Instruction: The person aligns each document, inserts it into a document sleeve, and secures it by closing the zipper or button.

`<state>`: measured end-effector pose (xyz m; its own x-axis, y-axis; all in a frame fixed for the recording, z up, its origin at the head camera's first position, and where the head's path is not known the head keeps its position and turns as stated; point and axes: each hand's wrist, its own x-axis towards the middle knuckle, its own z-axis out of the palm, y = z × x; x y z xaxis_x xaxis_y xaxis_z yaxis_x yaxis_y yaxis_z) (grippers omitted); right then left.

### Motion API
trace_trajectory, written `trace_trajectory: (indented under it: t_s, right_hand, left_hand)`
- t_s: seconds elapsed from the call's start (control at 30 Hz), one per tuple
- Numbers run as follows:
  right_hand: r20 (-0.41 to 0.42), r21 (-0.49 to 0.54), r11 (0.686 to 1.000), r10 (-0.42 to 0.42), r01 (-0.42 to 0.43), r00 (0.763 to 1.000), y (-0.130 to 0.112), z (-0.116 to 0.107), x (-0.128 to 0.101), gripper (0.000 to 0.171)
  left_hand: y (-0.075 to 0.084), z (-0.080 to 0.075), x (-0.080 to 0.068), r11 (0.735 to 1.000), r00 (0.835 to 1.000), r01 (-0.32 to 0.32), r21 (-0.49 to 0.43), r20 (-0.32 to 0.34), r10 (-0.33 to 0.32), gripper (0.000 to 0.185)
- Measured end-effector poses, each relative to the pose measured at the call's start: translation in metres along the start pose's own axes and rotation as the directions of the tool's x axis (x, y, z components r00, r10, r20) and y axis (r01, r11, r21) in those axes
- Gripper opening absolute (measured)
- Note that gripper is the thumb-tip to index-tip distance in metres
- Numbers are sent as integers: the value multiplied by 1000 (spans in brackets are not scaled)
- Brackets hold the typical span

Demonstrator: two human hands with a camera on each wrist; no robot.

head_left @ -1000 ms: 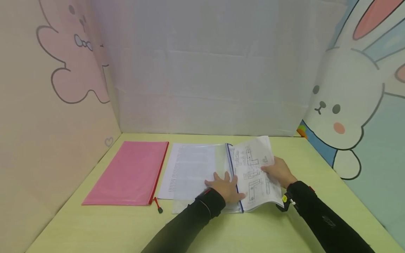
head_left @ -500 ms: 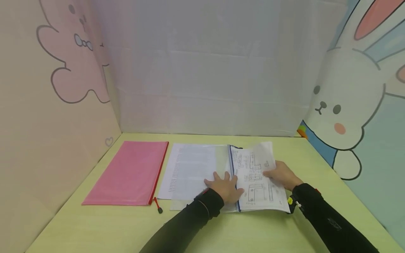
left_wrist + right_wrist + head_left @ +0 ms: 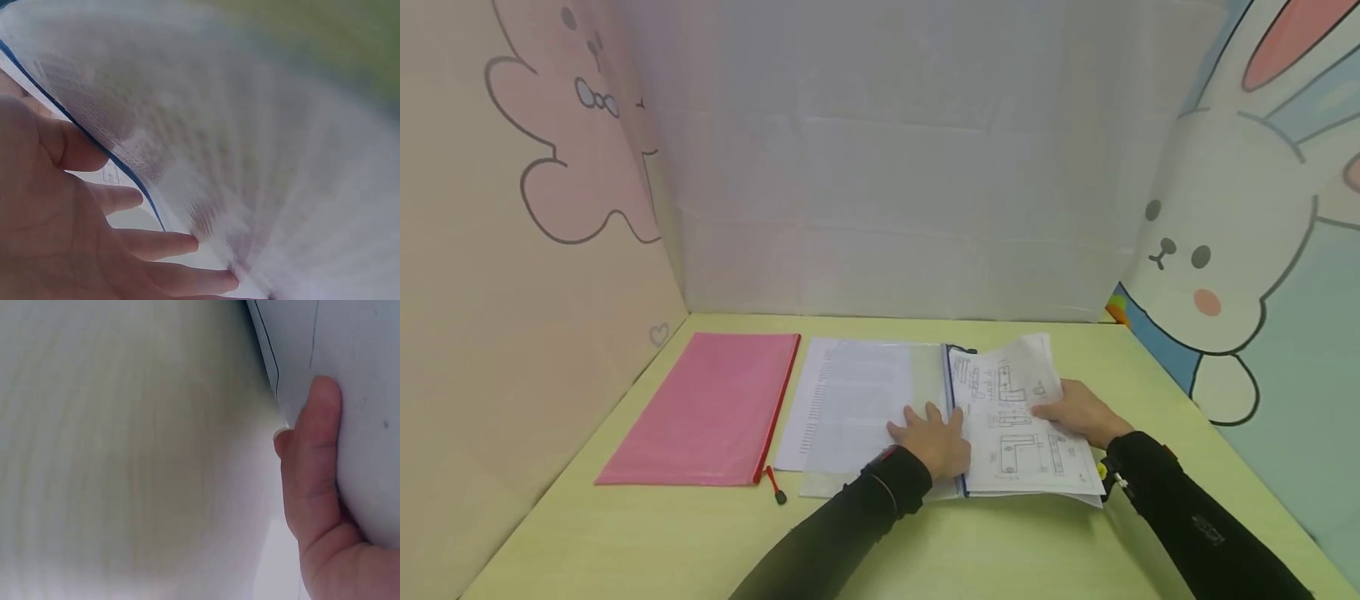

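My left hand (image 3: 931,443) lies with spread fingers on a clear zip folder (image 3: 928,375), beside its blue zipper edge (image 3: 951,387). In the left wrist view, the straight fingers (image 3: 159,242) touch the see-through plastic near the blue edge. To the right, my right hand (image 3: 1082,414) pinches the side of a stack of papers (image 3: 1000,467) printed with line drawings, thumb on top. The stack's left edge meets the zipper, and its lower right corner is lifted off the table. In the right wrist view, the papers (image 3: 375,394) rest against the fingers.
A pink zip folder (image 3: 707,408) with a red edge lies at the left. Near its lower right corner is a red and black zipper pull (image 3: 775,486). A printed white sheet (image 3: 797,417) lies partly beneath the clear folder. Walls stand around the pale table (image 3: 662,542).
My right hand and the papers have moved to the right, and the stack lies flatter. The left hand stays on the folder, its thumb drawn in. The folder's lower edge has shifted slightly left.
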<state>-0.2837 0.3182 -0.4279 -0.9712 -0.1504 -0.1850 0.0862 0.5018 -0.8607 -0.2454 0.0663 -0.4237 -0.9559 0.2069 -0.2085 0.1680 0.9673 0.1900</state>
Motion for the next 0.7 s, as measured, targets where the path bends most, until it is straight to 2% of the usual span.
trace_trajectory:
  t_s: [0.37, 0.57, 0.7]
  right_hand:
    - [9, 42, 998, -37, 36, 999, -7, 6, 0, 54]
    - [-17, -25, 998, -52, 51, 999, -15, 14, 3, 53]
    - [-28, -28, 999, -44, 43, 999, -19, 17, 4, 53]
  left_hand:
    - [1, 1, -4, 1000, 1000, -20, -13, 17, 20, 62]
    - [1, -1, -8, 999, 999, -38, 33, 24, 38, 67]
    - [0, -1, -7, 998, 999, -46, 32, 28, 45, 69]
